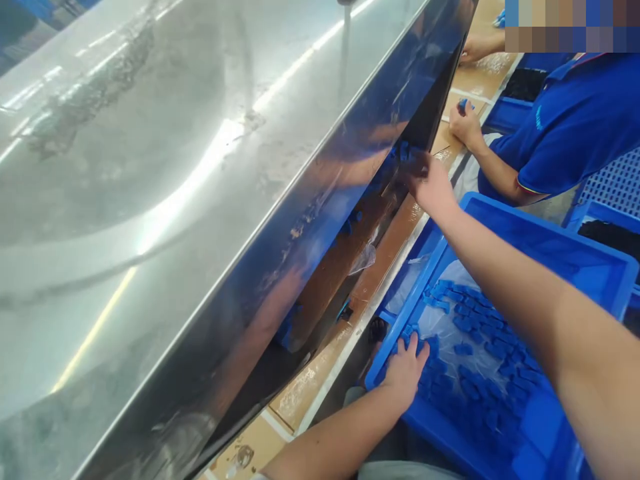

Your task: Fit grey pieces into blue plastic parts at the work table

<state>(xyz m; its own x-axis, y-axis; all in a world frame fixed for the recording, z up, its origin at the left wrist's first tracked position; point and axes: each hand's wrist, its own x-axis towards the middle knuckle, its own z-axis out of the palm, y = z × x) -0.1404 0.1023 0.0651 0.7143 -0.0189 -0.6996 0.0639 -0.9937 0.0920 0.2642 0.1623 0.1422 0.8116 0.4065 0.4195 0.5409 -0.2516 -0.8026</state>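
My left hand (406, 373) is over the near left corner of a blue plastic tray (555, 240). Its fingers are spread, with the tips touching a small blue piece (411, 331) by the tray wall. Many similar small blue parts (483, 320) lie in rows on clear plastic sheeting inside the tray. My right hand (429, 181) reaches under the edge of a large shiny metal cover (200, 167). Dark, blurred fingers there are beside several blue pieces (403, 152), and whether they grip one is unclear.
A co-worker in a blue shirt (575, 127) sits at the far right, a small blue piece in one hand (467, 123). Blue bins with black contents (613, 237) stand nearby. A brown bench strip (385, 253) runs beneath the cover, with a plastic scrap (364, 259) on it.
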